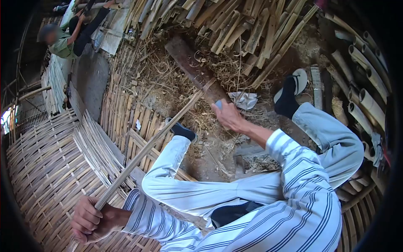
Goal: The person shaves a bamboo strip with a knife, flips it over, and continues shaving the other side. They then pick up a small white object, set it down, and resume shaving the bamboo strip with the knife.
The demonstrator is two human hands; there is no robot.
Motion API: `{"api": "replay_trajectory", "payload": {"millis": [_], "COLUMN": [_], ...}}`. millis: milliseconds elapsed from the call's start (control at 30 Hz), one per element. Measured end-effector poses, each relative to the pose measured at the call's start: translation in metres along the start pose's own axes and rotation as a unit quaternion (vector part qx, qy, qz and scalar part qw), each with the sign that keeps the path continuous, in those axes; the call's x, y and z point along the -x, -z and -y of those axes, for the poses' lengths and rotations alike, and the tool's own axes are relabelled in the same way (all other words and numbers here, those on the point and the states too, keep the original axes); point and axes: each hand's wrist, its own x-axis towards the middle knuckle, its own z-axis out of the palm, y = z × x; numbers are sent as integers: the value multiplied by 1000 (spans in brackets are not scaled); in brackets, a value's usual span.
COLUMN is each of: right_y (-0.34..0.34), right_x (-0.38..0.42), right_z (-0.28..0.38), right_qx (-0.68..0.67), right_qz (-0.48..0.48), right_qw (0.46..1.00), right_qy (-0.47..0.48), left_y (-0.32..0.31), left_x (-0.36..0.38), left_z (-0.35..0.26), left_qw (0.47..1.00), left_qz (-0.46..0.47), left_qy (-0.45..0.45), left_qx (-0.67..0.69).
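Note:
My left hand (90, 220) is closed around the near end of a long thin bamboo strip (155, 140) that slants up to the right. My right hand (228, 115) grips a big dark blade (191, 65) by its handle, and the blade's edge meets the far end of the strip near the middle of the view. Both arms wear striped sleeves. My legs in light trousers are bent in front of me, with a dark sock and white sandal (294, 86) on the right foot.
A woven bamboo mat (46, 168) lies at the left. Split bamboo slats (235, 25) are piled at the top, and round bamboo poles (365, 92) are stacked at the right. Shavings cover the ground. Another person (63, 40) sits at the upper left.

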Motion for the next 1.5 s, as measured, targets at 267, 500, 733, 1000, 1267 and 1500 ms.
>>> {"api": "replay_trajectory", "payload": {"millis": [267, 500, 733, 1000, 1267, 1500], "right_y": [-36, -7, -2, 21, 1, -4], "right_x": [-44, 1, -19, -32, -59, -13], "right_z": [-49, -7, -29, -23, -64, -47], "right_qx": [86, 96, 78, 128, 120, 80], "right_qz": [-99, 30, -19, -10, -89, -17], "right_qw": [991, 994, 997, 991, 989, 995], "right_qy": [-6, 35, 10, 48, 12, 57], "left_y": [22, 21, 25, 18, 10, 25], "left_x": [11, 1, -2, -1, 2, 6], "left_z": [-15, -4, -3, -1, 2, -7], "left_qw": [988, 980, 991, 998, 999, 967], "left_qz": [-90, -123, -93, -50, 20, -156], "left_qy": [-13, -33, -35, -19, 5, -37], "left_qx": [-125, -152, -93, -32, 32, -200]}}
